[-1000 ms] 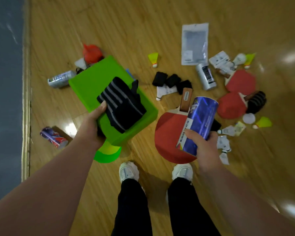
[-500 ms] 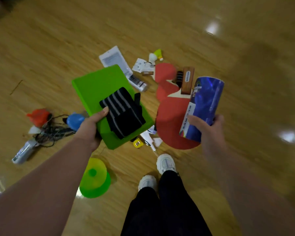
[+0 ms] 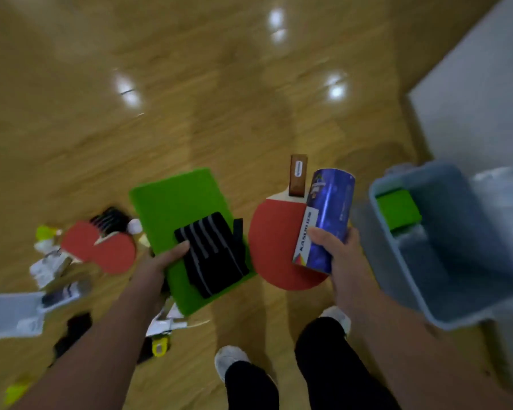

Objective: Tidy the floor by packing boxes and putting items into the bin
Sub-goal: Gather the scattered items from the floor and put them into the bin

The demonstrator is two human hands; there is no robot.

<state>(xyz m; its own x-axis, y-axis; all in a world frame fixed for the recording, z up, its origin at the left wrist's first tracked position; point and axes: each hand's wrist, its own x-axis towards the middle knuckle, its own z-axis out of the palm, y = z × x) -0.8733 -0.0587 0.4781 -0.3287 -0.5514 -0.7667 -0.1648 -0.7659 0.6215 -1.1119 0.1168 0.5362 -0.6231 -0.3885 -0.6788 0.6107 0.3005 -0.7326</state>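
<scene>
- The left hand (image 3: 160,266) grips the near edge of a flat green box (image 3: 175,205); its thumb lies on top and pins a black striped wrap (image 3: 212,251) to the lid, while the fingers go under the box, out of sight
- The right hand (image 3: 342,258) is curled round a blue tube (image 3: 329,214) and clamps a red paddle (image 3: 274,247) behind it, the wooden handle pointing far
- Both loads are held above the wooden floor (image 3: 219,113), the box just left of the paddle
- A grey-blue bin (image 3: 468,255) stands at the right, just beside the right hand; a second green box (image 3: 397,213) lies inside it by the far wall
- On the floor at the left lie two overlapping red paddles (image 3: 101,248), a clear packet (image 3: 9,315) and blurred small items
- A white shoe (image 3: 228,358) shows near the bottom
</scene>
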